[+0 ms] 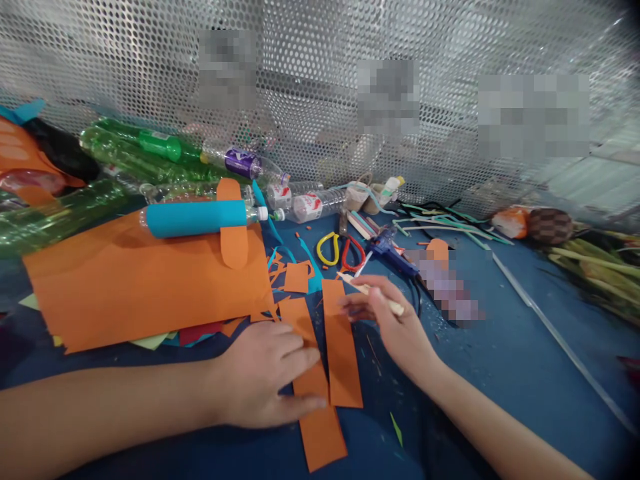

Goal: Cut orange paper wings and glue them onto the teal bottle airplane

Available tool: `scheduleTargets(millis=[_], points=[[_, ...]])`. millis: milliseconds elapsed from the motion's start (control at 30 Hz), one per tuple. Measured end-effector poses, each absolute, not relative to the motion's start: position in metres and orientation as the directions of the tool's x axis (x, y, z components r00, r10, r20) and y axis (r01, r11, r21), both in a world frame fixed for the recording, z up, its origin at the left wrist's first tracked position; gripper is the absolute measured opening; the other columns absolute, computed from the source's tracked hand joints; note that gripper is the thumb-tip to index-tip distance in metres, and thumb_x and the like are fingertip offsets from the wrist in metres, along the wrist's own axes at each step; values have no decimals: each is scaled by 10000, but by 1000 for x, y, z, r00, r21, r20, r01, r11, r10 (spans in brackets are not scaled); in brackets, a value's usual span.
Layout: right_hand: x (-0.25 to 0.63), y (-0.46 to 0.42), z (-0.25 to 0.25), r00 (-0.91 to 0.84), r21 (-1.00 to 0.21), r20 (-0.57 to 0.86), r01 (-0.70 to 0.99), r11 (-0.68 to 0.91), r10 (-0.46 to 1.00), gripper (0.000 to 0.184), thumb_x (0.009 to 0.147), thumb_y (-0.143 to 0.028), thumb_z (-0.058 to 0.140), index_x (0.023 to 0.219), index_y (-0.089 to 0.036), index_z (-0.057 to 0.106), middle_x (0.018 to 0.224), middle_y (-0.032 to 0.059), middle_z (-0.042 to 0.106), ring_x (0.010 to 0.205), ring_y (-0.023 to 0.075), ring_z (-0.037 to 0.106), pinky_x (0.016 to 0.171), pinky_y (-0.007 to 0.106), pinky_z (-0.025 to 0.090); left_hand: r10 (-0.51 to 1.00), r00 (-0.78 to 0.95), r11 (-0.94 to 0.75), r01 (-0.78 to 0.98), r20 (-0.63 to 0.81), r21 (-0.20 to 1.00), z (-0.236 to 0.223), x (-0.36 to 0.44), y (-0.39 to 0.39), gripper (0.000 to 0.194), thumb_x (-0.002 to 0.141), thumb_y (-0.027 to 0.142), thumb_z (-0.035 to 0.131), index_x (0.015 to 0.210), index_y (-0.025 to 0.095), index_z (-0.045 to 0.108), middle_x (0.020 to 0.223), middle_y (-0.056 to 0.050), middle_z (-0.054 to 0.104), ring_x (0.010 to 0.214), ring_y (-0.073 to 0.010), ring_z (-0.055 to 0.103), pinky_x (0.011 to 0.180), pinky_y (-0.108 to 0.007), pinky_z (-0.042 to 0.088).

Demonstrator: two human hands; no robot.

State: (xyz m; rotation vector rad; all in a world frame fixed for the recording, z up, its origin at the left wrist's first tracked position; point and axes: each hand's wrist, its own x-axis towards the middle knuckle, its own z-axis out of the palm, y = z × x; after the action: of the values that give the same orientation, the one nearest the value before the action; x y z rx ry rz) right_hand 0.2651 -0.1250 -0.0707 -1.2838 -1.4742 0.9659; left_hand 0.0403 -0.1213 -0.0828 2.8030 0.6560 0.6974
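Observation:
My left hand [265, 377] lies flat with its fingers apart on an orange paper strip [323, 433], near the strip's middle. My right hand [393, 323] grips a slim cream pen [370, 290], its pointed tip toward the upper left. Under that hand's fingertips, a second orange paper strip [343, 353] lies beside the first. Beyond the strips are a small orange paper piece [297, 277] and thin offcuts. Scissors with yellow and red handle loops [353, 255] lie just past the pen tip.
A plastic bottle wrapped in blue paper [197, 219], with an orange rounded strip, rests on a large orange sheet [150, 287]. Clear and green bottles [165, 147] line the perforated metal wall. A blue glue gun [393, 253] lies right of the scissors. A thin rod [555, 333] crosses the right side.

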Motion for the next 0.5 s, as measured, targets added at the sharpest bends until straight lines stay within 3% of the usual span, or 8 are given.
scheduleTargets(millis=[100, 200, 333, 433, 500], points=[[265, -128, -70, -250, -685, 246, 639, 350, 936, 57, 874, -274, 510, 914, -251, 542, 1022, 39, 639, 1009, 219, 569, 868, 376, 438, 449, 833, -892, 399, 322, 213, -84, 42, -124, 668, 741, 634, 514, 1188, 138, 535, 765, -75, 599, 710, -251, 556, 599, -371, 463], [266, -131, -72, -316, -489, 247, 775, 400, 916, 180, 782, -234, 641, 889, -239, 496, 1047, 51, 610, 1079, 249, 513, 888, 395, 422, 527, 820, -845, 477, 223, 241, -84, 42, -124, 721, 729, 644, 525, 1213, 110, 518, 866, -105, 594, 803, -275, 543, 674, -409, 468], [271, -129, -73, -292, -471, 192, 810, 349, 937, 242, 765, -223, 660, 897, -243, 459, 1013, 40, 604, 1017, 238, 543, 850, 386, 445, 464, 867, -873, 413, 181, 258, -80, 42, -119, 451, 849, 487, 475, 1121, 142, 573, 809, -71, 582, 768, -233, 523, 666, -353, 446], [273, -128, -72, -279, -478, 184, 812, 334, 942, 240, 763, -180, 648, 893, -241, 456, 989, 34, 605, 989, 233, 550, 832, 377, 448, 424, 875, -888, 350, 235, 299, -69, 44, -104, 273, 896, 379, 449, 978, 182, 620, 750, -37, 559, 728, -190, 504, 675, -311, 425], [273, -127, -71, -276, -481, 193, 810, 336, 942, 239, 764, -172, 639, 909, -239, 462, 973, 37, 602, 962, 235, 552, 814, 377, 451, 464, 827, -877, 379, 316, 294, -55, 47, -88, 271, 898, 382, 456, 950, 177, 625, 770, -40, 549, 753, -182, 495, 686, -296, 418]])
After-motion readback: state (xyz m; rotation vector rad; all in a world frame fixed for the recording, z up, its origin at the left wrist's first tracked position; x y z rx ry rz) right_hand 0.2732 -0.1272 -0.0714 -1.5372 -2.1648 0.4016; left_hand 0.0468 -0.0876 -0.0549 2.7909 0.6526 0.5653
